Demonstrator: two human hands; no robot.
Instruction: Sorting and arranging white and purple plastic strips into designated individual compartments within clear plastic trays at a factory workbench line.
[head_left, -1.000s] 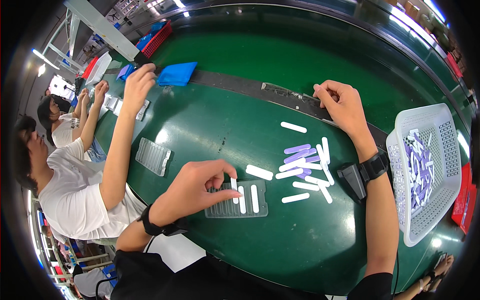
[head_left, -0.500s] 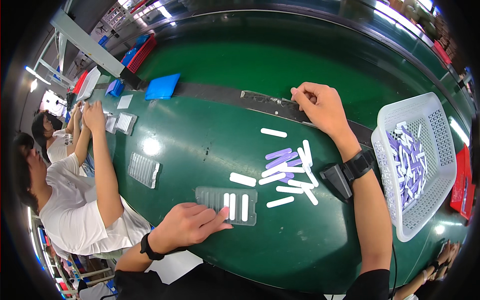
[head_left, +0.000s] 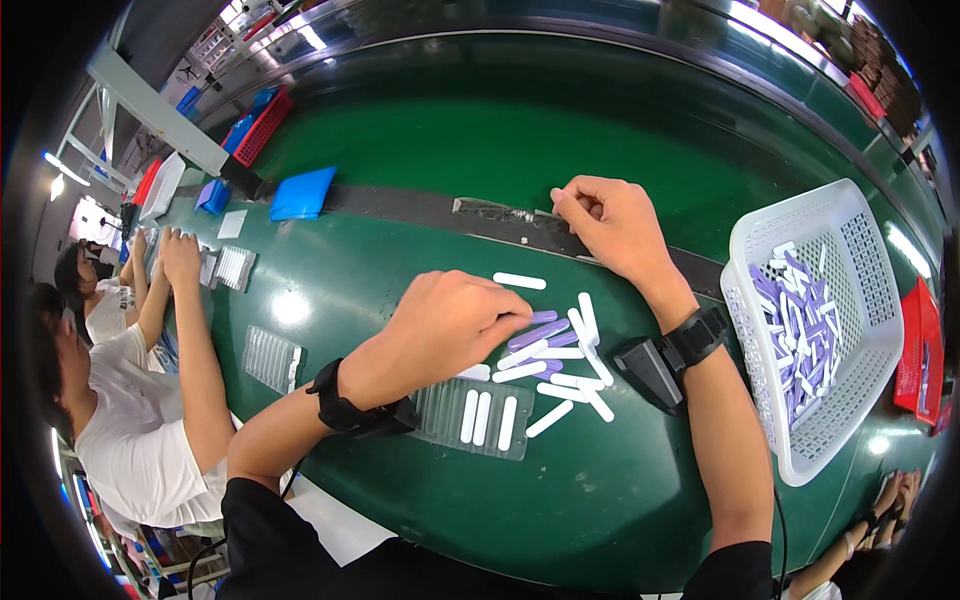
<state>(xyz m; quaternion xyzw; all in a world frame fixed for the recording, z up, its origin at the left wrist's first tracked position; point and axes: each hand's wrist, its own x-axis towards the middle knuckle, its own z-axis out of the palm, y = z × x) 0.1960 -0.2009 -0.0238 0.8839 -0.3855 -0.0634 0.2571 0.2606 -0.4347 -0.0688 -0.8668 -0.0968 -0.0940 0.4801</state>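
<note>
Curled over the loose sticks [head_left: 548,352], left hand [head_left: 445,325] has left the tray [head_left: 440,412].

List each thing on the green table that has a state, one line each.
Clear ribbed plastic tray: lying flat, three white sticks in its slots, other slots unfilled.
White and purple flat sticks: loose in a scattered pile.
White mesh plastic basket: partly filled with sticks.
Left hand: fingers down on the pile.
Right hand: fingers curled at the black strip.
</note>
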